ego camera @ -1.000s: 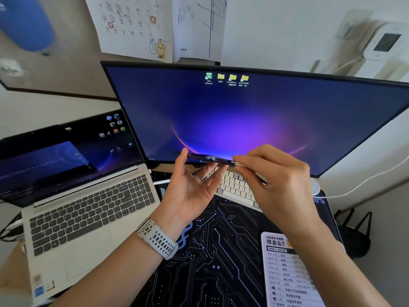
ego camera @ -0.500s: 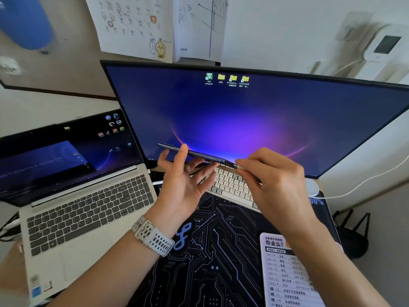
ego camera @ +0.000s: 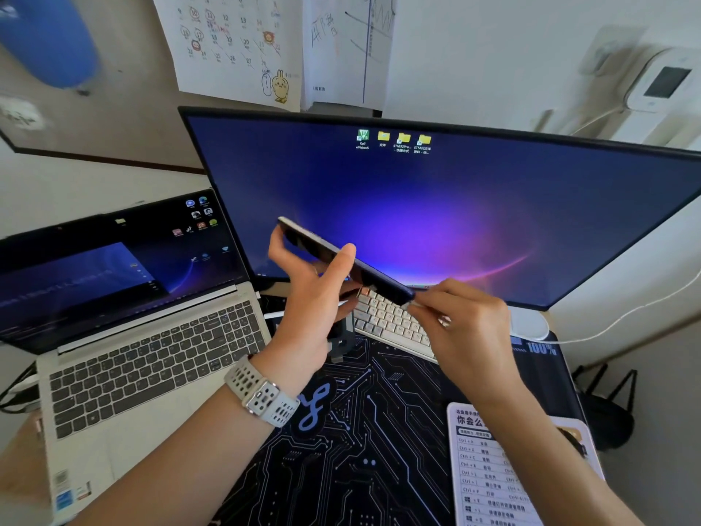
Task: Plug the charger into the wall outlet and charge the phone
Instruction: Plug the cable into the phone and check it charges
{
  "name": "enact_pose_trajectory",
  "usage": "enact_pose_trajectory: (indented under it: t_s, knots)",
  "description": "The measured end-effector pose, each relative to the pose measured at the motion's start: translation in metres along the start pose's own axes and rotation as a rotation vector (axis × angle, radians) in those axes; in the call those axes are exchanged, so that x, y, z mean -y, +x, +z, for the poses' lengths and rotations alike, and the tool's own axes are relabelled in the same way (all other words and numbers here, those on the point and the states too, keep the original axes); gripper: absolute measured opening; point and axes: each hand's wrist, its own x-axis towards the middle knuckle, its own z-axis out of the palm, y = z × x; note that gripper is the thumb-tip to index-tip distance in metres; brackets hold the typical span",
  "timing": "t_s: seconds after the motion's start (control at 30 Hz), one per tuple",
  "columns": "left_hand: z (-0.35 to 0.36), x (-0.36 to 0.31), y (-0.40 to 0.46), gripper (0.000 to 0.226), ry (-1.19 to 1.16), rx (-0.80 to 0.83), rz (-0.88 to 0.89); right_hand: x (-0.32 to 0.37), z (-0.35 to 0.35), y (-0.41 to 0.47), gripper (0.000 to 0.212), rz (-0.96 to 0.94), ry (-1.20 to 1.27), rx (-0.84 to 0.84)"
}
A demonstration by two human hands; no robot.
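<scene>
Desk space is holding a laptop [ego camera: 144, 358] at left and a monitor [ego camera: 455, 206] behind a patterned mat [ego camera: 379, 449]. Above the mat, the left hand [ego camera: 307, 298] is gripping the phone [ego camera: 341, 260] edge-on, tilted down to the right. The right hand [ego camera: 466, 328] is pinching what appears to be the cable plug [ego camera: 407, 306] at the phone's lower end. Judged step: connector insertion. Next move calls for aligning the plug squarely with the port, then pushing straight in.
</scene>
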Motion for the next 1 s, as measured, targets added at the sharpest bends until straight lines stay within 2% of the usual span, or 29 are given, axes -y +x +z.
enact_pose_trajectory:
  t_s: [0.2, 0.33, 0.43, 0.53, 0.63, 0.83, 1.0]
  knots:
    - [0.015, -0.005, -0.007, 0.089, 0.488, 0.01, 0.312, -0.008, 0.027, -0.017, 0.01, 0.368, 0.206, 0.051]
    - [0.021, 0.001, -0.016, 0.092, 0.82, -0.046, 0.461, -0.013, 0.038, -0.027, 0.012, 0.491, 0.227, 0.084]
    - [0.024, 0.003, -0.014, 0.095, 1.033, -0.111, 0.52, -0.015, 0.043, -0.031, 0.012, 0.569, 0.285, 0.118]
    - [0.029, 0.002, -0.011, 0.097, 1.193, -0.105, 0.52, -0.012, 0.047, -0.036, 0.011, 0.632, 0.348, 0.135]
    - [0.033, 0.002, -0.007, 0.098, 1.274, -0.099, 0.507, -0.01, 0.05, -0.037, 0.015, 0.663, 0.371, 0.152]
    - [0.029, 0.007, -0.002, 0.098, 1.285, -0.115, 0.475, -0.006, 0.048, -0.038, 0.052, 0.609, 0.323, 0.173]
    - [0.033, 0.009, -0.003, 0.1, 1.314, -0.115, 0.492, -0.005, 0.049, -0.035, 0.043, 0.541, 0.279, 0.214]
